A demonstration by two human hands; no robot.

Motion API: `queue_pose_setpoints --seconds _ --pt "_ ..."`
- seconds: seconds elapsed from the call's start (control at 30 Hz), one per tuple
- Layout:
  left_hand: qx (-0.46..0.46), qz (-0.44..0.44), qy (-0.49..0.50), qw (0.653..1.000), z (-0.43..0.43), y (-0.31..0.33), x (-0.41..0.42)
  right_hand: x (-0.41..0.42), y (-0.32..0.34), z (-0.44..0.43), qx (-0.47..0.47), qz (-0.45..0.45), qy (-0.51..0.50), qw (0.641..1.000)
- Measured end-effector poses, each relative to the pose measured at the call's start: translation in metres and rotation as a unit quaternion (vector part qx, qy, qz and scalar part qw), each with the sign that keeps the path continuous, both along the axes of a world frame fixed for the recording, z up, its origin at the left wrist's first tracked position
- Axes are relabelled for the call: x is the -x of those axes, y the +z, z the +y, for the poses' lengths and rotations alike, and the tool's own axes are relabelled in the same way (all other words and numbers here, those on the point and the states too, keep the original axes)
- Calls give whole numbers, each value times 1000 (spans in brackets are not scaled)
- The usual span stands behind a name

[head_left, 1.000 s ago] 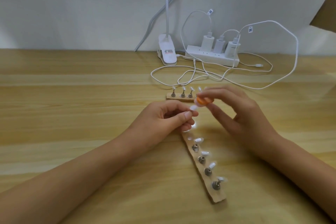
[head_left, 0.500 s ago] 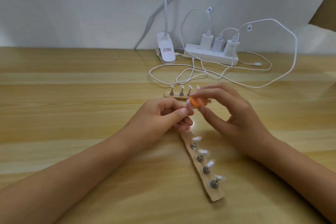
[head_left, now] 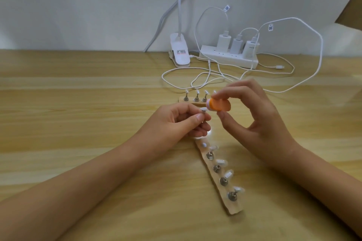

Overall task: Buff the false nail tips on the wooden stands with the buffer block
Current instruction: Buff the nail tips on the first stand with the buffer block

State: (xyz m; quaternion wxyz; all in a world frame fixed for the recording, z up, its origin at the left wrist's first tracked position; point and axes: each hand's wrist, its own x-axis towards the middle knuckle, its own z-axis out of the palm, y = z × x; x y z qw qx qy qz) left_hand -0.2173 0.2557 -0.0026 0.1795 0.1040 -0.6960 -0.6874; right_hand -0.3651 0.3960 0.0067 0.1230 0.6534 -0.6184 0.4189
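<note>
My right hand [head_left: 256,121] pinches an orange buffer block [head_left: 219,105] between thumb and fingers above the table. Its pale end meets a small clear false nail tip on a metal peg [head_left: 203,111], which my left hand [head_left: 176,123] pinches. Below my hands a long wooden stand [head_left: 219,180] runs toward me, carrying several metal pegs with clear tips. A second wooden stand [head_left: 193,101] lies crosswise behind my hands with three pegs showing; its right end is hidden by the buffer and my right hand.
A white power strip [head_left: 228,57] with three chargers sits at the table's back, beside a white lamp clip [head_left: 179,53]. White cables [head_left: 195,76] loop over the wooden table [head_left: 78,103] just behind the far stand.
The buffer block has shifted slightly left against the tip held in my left hand. Both hands stay in about the same place.
</note>
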Motion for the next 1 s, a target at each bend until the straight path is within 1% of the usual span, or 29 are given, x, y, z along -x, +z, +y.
queue_pose_setpoints --seconds 0.07,0.13,0.2,0.27,0.33,0.4,0.47,0.53,0.6,0.67,0.73,0.8,0.87,0.93,1.0 --pt "1 -2 -2 1000 1 0 -1 7 -3 2 -27 -10 -25 999" --pt "8 -4 -4 1000 2 1 -1 7 -1 4 -12 -21 -29 999" --pt "20 -2 -3 1000 1 2 -1 1 0 3 11 6 -5 1000" --pt "26 -3 -2 1000 2 3 -1 0 -2 1 1 30 6 1000" --pt "25 -5 -2 1000 3 4 -1 5 -3 2 -9 6 -19 1000" --pt "24 -5 -2 1000 4 4 -1 6 0 3 10 -16 -23 1000" --pt "26 -7 -1 1000 3 4 -1 0 -1 2 16 0 4 1000" --pt "28 -9 -5 1000 3 4 -1 1 -4 1 -17 6 6 1000" --pt "28 -6 -7 1000 3 3 -2 6 -4 3 -38 -34 -11 999" --pt "28 0 -7 1000 3 3 -2 6 0 4 -13 -62 -5 998" --pt "33 4 -7 999 2 2 -1 -1 1 3 0 -36 23 999" --pt "36 3 -7 999 1 2 -1 -1 -2 2 -23 -19 23 999" --pt "31 3 -2 1000 1 1 -2 5 -3 4 -35 -73 -22 996" --pt "35 8 3 999 2 1 -2 6 1 6 -9 -116 -31 993" --pt "47 14 8 999 1 1 -2 -3 1 6 3 -89 4 996"
